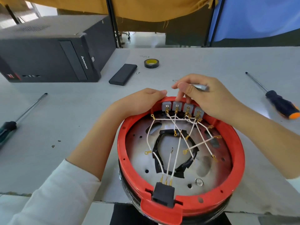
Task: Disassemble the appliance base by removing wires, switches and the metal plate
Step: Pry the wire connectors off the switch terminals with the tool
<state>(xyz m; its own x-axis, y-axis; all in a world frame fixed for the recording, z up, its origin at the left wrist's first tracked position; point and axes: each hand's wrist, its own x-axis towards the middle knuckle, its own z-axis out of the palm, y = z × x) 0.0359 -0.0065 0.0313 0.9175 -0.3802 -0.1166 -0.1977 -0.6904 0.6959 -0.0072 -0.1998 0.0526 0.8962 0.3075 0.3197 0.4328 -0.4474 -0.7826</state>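
Observation:
The round red appliance base (240, 153) lies open side up at the table's near edge. Inside it sits a metal plate (139, 161) with a black taped ring, crossed by white wires (176, 153) with brass terminals. Several grey switches (188, 108) line the far rim. A black connector (164, 195) plugs into the near rim. My left hand (141, 101) grips the far left rim. My right hand (206, 95) holds a silver tool (201, 87) in its palm while its fingertips touch the second switch from the left.
A black computer case (48, 52) stands at the back left. A black power bank (123, 74) and a tape roll (151, 63) lie behind the base. One screwdriver (17, 119) lies at the left, another with an orange-tipped handle (276, 101) at the right.

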